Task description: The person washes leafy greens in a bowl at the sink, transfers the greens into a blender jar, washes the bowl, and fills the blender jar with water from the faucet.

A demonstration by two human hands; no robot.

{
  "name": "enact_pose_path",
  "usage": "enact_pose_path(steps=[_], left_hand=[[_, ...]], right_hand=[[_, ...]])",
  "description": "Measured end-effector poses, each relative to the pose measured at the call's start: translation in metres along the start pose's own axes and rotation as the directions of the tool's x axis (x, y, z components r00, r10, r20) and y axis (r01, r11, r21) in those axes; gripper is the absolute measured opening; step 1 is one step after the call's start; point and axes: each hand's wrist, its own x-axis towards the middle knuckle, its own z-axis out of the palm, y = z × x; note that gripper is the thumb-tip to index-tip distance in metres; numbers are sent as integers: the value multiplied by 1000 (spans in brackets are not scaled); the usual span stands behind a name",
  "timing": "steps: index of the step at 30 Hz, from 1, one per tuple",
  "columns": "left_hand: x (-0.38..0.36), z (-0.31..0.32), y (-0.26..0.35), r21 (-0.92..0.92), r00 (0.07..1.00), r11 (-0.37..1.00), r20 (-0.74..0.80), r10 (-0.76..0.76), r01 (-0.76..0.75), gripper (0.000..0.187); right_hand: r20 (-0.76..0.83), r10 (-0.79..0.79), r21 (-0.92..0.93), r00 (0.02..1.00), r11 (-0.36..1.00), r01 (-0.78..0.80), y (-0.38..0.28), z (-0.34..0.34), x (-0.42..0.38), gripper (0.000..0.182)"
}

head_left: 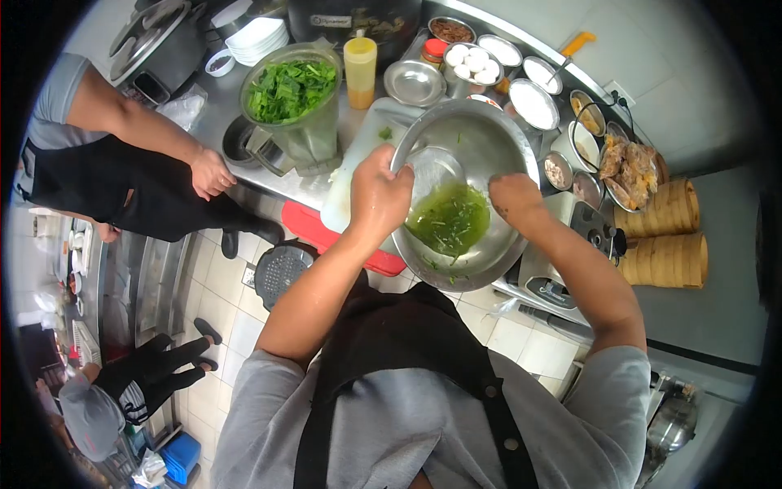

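Observation:
A large steel mixing bowl [509, 147] is in front of me, tilted, with green liquid and bits of leaf [450, 218] pooled in its lower part. My left hand [381, 191] is closed round the bowl's left rim, thumb on the inside. My right hand [515, 200] is over the inside of the bowl on the right, fingers curled in; I cannot tell what they hold. Behind the left hand lies a white cutting board [358, 147] with a few green scraps. Left of it stands a blender jug [314, 143] heaped with chopped green leaves [293, 88].
A squeeze bottle [359, 69] and small steel bowl [415, 83] stand at the back. Eggs [472, 61] and metal tubs line the right, near bamboo steamers [664, 253]. One co-worker's hand [212, 174] is at the left counter; another person [98, 407] is lower left.

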Motion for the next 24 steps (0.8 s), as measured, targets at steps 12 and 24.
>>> enact_pose_path(steps=[12, 24], left_hand=[[0, -3, -22, -60, 991, 995, -103, -88, 82, 9], [1, -4, -32, -151, 987, 983, -99, -123, 108, 7]], right_hand=[[47, 289, -125, 956, 951, -282, -29, 6, -15, 14], [193, 62, 43, 979, 997, -71, -18, -21, -16, 17]])
